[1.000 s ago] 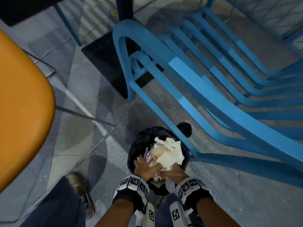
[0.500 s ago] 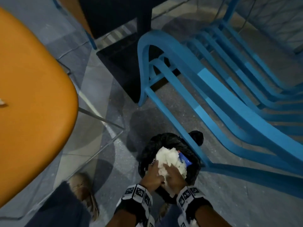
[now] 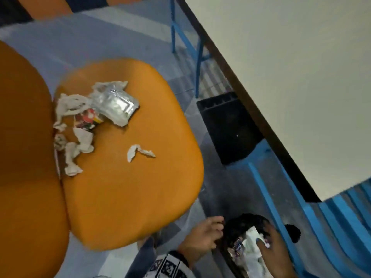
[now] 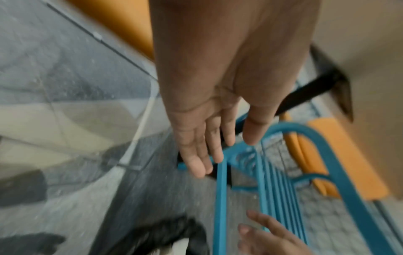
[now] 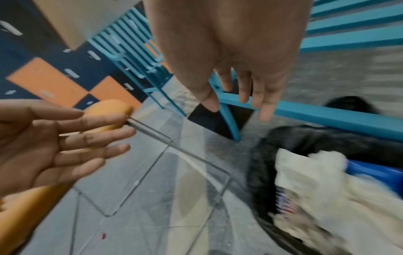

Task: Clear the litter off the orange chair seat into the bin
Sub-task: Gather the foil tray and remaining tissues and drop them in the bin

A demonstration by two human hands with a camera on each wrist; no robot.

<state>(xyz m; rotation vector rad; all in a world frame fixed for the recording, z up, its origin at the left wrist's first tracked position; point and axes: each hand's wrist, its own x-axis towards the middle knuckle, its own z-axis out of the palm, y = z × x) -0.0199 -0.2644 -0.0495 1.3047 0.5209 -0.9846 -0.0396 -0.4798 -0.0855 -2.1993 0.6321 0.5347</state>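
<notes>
The orange chair seat carries a silver foil packet, crumpled white tissues, a red and black wrapper and a small tissue scrap. On the floor at the lower right stands the bin lined with a black bag, with white paper and wrappers inside. My left hand hovers by the bin's left rim, fingers straight and empty. Over the bin's right side is my right hand, also open and empty.
A blue slatted chair stands right behind the bin. A white table top fills the upper right, above its black base. The chair's orange backrest is at the left. My leg is between chair and bin.
Both hands have let go of the white paper pressed into the bin and now hang open above it. The head view has swung left onto the littered seat.
</notes>
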